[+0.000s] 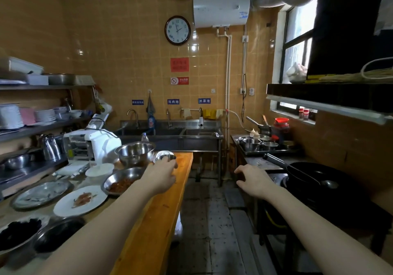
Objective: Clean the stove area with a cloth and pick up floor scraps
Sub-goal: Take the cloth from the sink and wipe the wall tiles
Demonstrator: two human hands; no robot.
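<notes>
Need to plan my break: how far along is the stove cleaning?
Nothing looks done yet. Neither hand holds a cloth: the left hand is at a small steel bowl on the wooden counter, the right hand hovers open beside the stove. The wok sits on it; yellow cloths hang by the sink. Wiping and floor scraps remain.

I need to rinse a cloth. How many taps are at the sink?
3: a left tap, a middle tap and a right tap, spaced along the sink back; none seems hidden.

Commercial kitchen: steel sinks (170, 133), wok (319, 174), bowls (136, 152).
</notes>
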